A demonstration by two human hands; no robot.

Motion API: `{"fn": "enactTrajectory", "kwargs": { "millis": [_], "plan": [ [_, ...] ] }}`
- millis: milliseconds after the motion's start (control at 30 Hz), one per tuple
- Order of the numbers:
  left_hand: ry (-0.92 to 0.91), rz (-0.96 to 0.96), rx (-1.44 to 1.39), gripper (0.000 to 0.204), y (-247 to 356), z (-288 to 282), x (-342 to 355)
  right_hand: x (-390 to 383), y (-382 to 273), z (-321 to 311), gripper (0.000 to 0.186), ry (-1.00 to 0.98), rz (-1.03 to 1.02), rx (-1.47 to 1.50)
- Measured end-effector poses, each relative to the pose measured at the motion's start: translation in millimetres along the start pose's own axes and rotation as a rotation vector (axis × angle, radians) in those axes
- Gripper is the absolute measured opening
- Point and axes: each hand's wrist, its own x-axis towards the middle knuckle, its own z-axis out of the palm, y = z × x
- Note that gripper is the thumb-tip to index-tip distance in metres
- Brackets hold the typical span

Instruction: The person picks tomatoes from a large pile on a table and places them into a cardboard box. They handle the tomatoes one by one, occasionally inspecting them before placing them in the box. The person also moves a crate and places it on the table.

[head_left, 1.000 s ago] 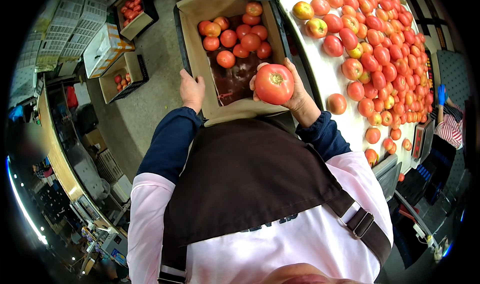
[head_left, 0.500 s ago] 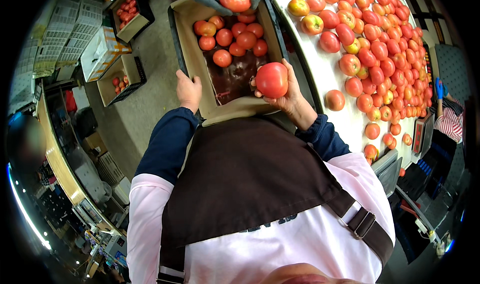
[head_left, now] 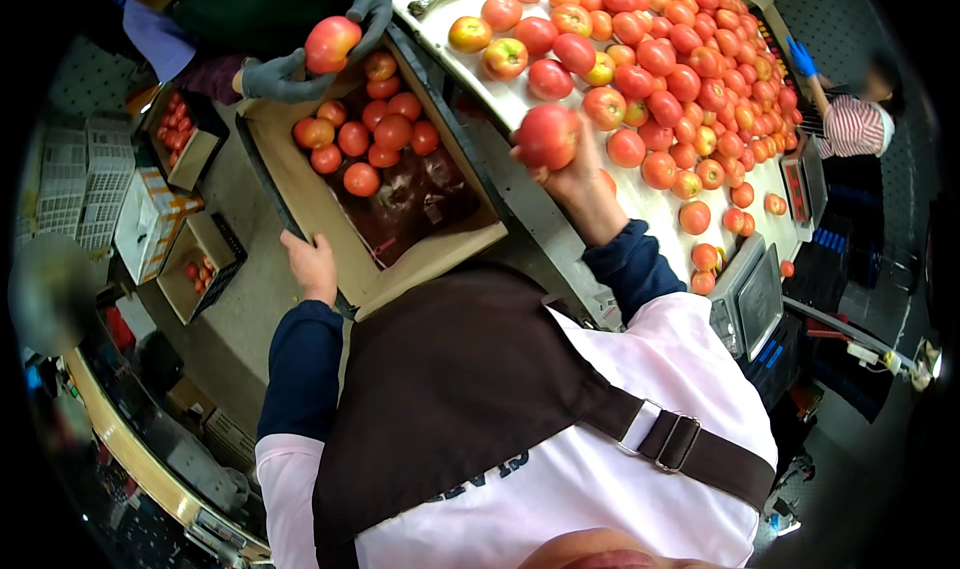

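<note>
My left hand (head_left: 312, 267) grips the rim of a black crate (head_left: 462, 231) lined with brown paper, which holds several red tomatoes (head_left: 386, 131) on its far part and a dark glossy sheet underneath. My right hand (head_left: 577, 184) is closed on a large red tomato (head_left: 545, 135), held up over the left edge of a white sorting table (head_left: 760, 194) spread with many red and yellowish tomatoes. A co-worker's grey-gloved hands (head_left: 280, 77) hold another tomato (head_left: 330, 45) above the far left corner of the crate.
Two smaller crates of tomatoes (head_left: 205, 269) stand on the floor at left, near stacked grey crates (head_left: 98, 184) and a white box (head_left: 150, 224). A scale (head_left: 745, 299) sits at the table's near right end. Another person in stripes (head_left: 852, 124) is at the far right.
My view has turned, bringing more of the table in. My right hand has carried its tomato rightward from over the crate. The co-worker's gloved hands and tomato have come further into view.
</note>
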Motion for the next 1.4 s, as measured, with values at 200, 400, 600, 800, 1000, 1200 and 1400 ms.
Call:
{"fn": "enactTrajectory", "kwargs": {
  "millis": [200, 400, 600, 800, 1000, 1200, 1400],
  "plan": [
    [0.001, 0.003, -0.034, 0.048, 5.1, 1.2, 0.1, -38.3, -143.0, -69.1, 0.071, 0.179, -0.463, 0.145],
    [0.008, 0.017, -0.044, 0.045, 1.9, 2.2, -0.3, -62.5, -242.0, -107.5, 0.073, 0.296, -0.859, 0.083],
    [0.067, 0.037, -0.005, 0.044, 6.9, -1.4, -2.3, -71.3, -261.9, -72.5, 0.053, 0.567, -1.122, -0.29],
    [-0.03, -0.081, 0.041, 0.05, 10.4, -8.6, -0.6, -8.0, -60.8, 34.6, 0.033, -0.076, -0.374, -0.753],
    [0.002, -0.054, -0.019, 0.043, 3.1, -6.7, -1.0, 86.5, 127.0, 83.1, 0.033, -0.385, 0.225, -1.44],
    [-0.044, -0.111, -0.034, 0.04, 10.9, -12.8, 0.8, 204.7, 195.3, 54.2, 0.026, -0.44, 0.058, -2.513],
    [-0.05, -0.114, -0.085, 0.044, 6.5, -11.9, -2.4, 229.1, 190.1, 60.2, 0.013, -0.405, -1.261, -2.483]
  ]
}}
